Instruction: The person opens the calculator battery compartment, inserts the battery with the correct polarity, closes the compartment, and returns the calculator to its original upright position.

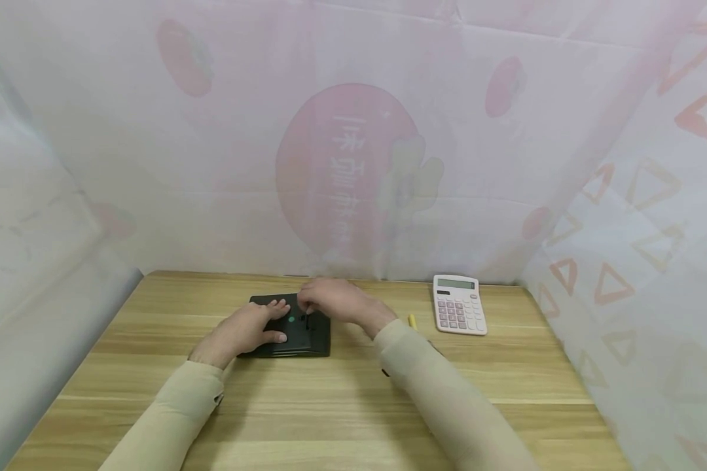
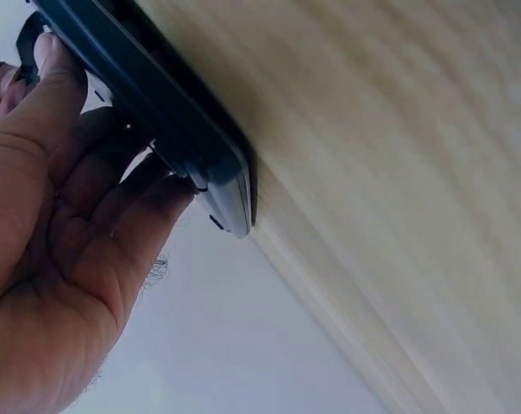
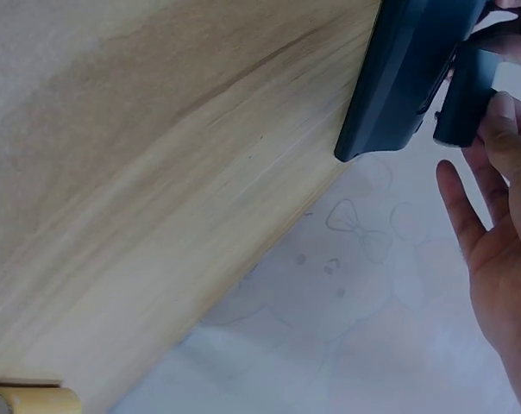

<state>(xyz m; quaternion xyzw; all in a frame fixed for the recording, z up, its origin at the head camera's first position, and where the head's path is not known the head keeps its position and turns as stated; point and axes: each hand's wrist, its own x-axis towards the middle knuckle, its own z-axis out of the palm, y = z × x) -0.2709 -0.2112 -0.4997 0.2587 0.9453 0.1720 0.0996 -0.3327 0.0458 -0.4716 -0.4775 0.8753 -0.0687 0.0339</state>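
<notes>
A black flat device (image 1: 294, 337) with a stepped back and a green dot lies on the table, probably a calculator face down. My left hand (image 1: 250, 327) rests on its back, thumb and fingers spread along the left part; the left wrist view shows the fingertips against the casing (image 2: 148, 95). Over the device's right part, my right hand (image 1: 338, 301) pinches a small black battery cover (image 3: 467, 99) between thumb and fingers. In the right wrist view the cover stands tilted up beside the device's back; whether it still touches is unclear.
A white and pink calculator (image 1: 459, 306) lies face up at the back right. A yellow battery (image 3: 36, 399) lies on the wooden table (image 1: 306, 418). Dark slim things show partly beneath my right sleeve (image 1: 412, 360). Printed cloth walls (image 1: 224, 163) enclose the back and sides.
</notes>
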